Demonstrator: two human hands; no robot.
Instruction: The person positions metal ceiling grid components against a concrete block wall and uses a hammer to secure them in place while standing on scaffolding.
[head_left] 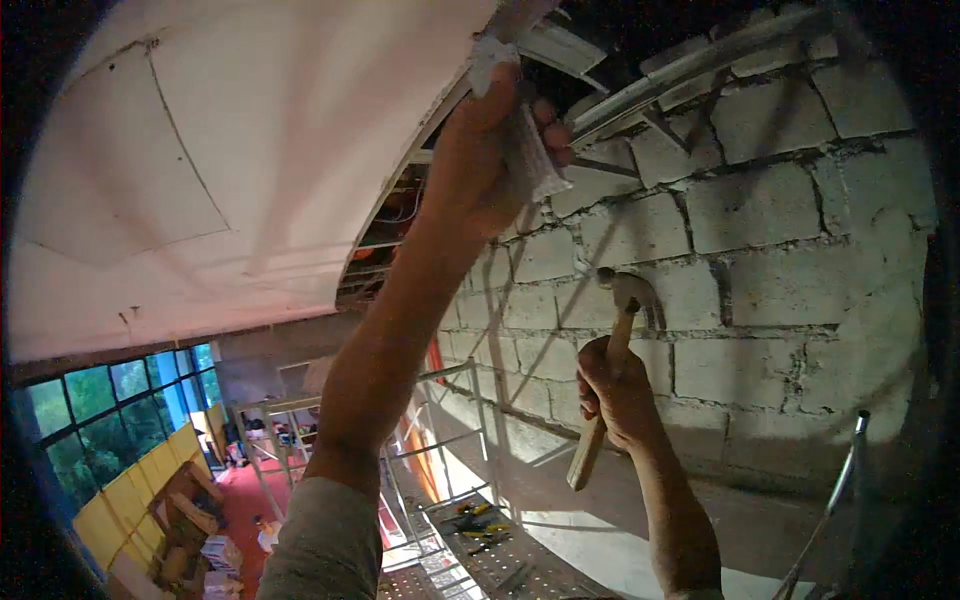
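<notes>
My left hand is raised to the ragged edge of the white ceiling panel. Its fingers are wrapped round a whitish strip with rough edges, perhaps a broken piece of board. Lower and to the right, my right hand grips a claw hammer by its wooden handle. The hammer's head points up, in front of the block wall and apart from the strip. Part of the strip is hidden behind my left hand.
Metal ceiling channels run along the wall top beside a dark gap. Below are scaffold rails and a perforated platform with several hand tools. A metal pole slants at right. Windows and a red floor lie beyond.
</notes>
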